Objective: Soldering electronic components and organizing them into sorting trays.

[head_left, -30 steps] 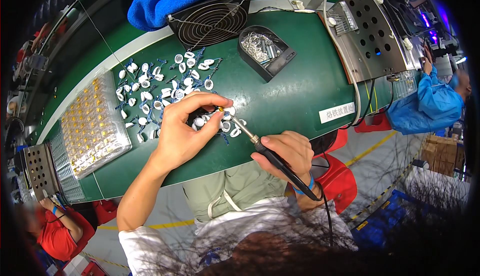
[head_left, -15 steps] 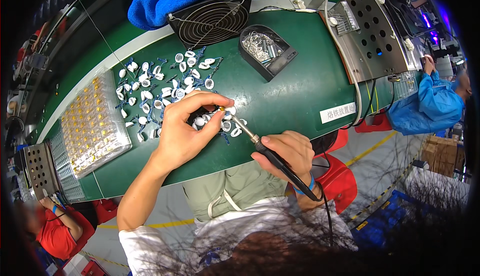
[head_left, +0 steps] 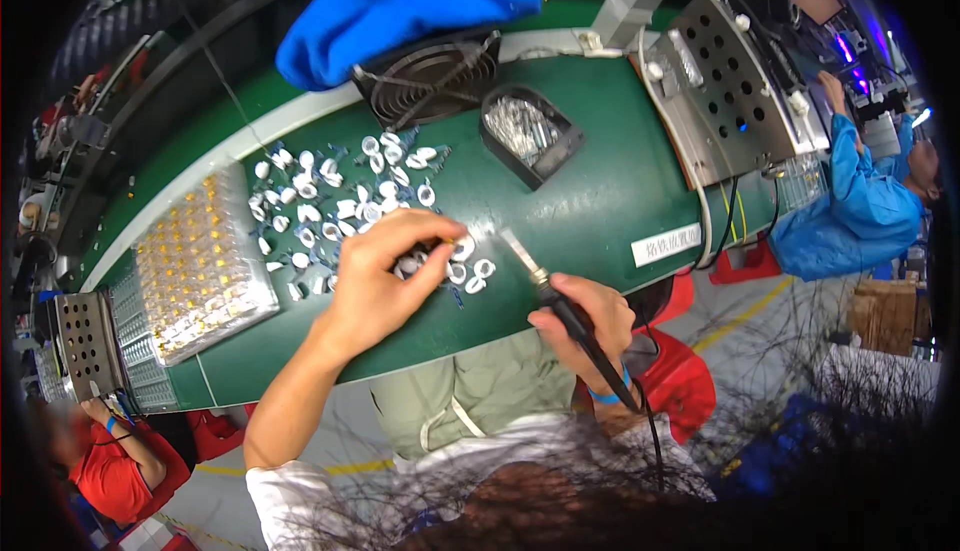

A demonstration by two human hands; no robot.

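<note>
Between the thumb and forefinger of my left hand point(head_left: 378, 276) is a small white oval part point(head_left: 463, 249) with a yellow bit on it, partly hidden by the fingers. My right hand point(head_left: 590, 323) is closed round the black handle of a soldering iron point(head_left: 572, 319). The iron's metal tip points up and left and stands apart from the held part. Scattered over the green bench point(head_left: 600, 191), beyond and beside my left hand, lie many white oval parts point(head_left: 388, 189) with dark blue tails.
At left sits a clear plastic tray point(head_left: 262, 296) of yellow pieces. A black fan point(head_left: 430, 76), a blue cloth point(head_left: 410, 11) and a black bin point(head_left: 562, 156) of metal pieces are at the back. A perforated metal box point(head_left: 715, 91) stands right. Co-workers sit at both sides.
The soldering iron has drawn back to the right, away from the white part in my left hand. My left hand keeps its pinch. The whole view has shifted slightly.
</note>
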